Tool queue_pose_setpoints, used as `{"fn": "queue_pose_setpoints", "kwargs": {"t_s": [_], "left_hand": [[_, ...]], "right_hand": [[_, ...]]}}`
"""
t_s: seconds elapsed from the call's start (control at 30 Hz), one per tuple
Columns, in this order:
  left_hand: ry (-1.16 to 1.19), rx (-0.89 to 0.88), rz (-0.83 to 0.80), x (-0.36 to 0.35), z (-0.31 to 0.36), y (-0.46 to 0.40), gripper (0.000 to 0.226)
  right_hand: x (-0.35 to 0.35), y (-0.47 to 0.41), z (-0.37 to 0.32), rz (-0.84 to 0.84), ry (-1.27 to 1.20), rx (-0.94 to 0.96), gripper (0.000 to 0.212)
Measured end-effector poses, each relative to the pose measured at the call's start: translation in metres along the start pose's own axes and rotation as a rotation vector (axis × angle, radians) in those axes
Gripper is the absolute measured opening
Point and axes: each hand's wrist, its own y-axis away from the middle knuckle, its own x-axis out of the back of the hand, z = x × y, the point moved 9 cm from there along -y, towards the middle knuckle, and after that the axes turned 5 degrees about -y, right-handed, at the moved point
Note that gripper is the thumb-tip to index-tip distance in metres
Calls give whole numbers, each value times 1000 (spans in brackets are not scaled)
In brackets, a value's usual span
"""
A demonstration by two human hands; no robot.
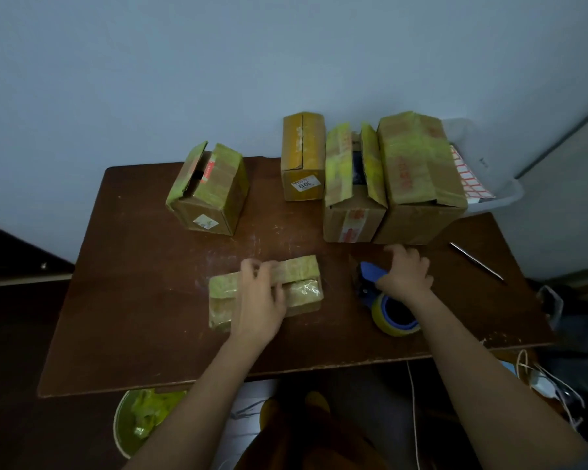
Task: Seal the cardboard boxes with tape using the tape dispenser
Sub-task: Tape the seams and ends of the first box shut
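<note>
A small flat cardboard box (301, 283), covered in yellowish tape, lies on the brown table (143, 300) near the front. My left hand (260, 296) rests on top of it, fingers curled over its far edge and thumb on its top. To the right lies a blue tape dispenser (370, 276) with a roll of yellowish tape (392, 317). My right hand (406, 274) grips the dispenser's handle. Several more boxes stand at the back: one with open flaps (209, 189) at left, a narrow one (302, 157), another with open flaps (353, 184) and a large one (420, 171).
A thin metal tool (476, 260) lies at the table's right. A clear plastic bin with red-and-white labels (472, 178) stands behind the large box. Below the front edge sits a bucket of tape scraps (140, 418). Cables (540, 378) hang at the right.
</note>
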Motion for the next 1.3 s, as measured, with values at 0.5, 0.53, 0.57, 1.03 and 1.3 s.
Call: {"fn": "queue_pose_setpoints", "kwargs": {"t_s": [0.5,0.53,0.57,1.03,1.3], "left_hand": [[126,-137,-293,-66,52,5,22],[155,-92,-308,-68,49,5,22],[193,-44,-320,-70,46,4,21],[846,481,-673,-64,71,8,57],[1054,393,-495,-14,67,-3,43]], "right_hand": [[-8,-9,83,27,-45,-8,46],[-8,-9,82,17,-43,-1,43],[-7,-10,82,10,-50,2,41],[34,25,3,-116,-382,344,28],[44,52,-67,-176,-469,543,32]]}}
